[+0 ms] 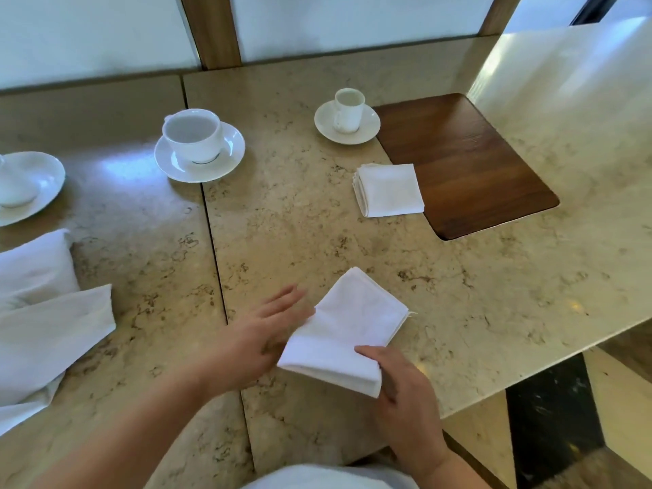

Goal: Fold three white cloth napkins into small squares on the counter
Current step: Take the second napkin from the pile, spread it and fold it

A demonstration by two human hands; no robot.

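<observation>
- I am pinching the near right corner of the napkin in hand point(347, 335) with my right hand point(400, 384), fingers curled round the stacked layers, probably to keep the fold from springing open.
- I am resting my left hand point(263, 335) at the cloth's left edge, fingers straight and relaxed, gripping nothing; it appears to be steadying the edge.
- This napkin is lying near the front of the counter point(300, 224), already close to a small square.
- A finished folded napkin point(388, 190) is sitting beyond it, overlapping the wooden inlay point(469, 160).
- Unfolded white cloths point(46, 326) are waiting at the far left.
- Two cups on saucers point(199, 150) are standing toward the rear of the mottled beige stone, below pale wall panels.
</observation>
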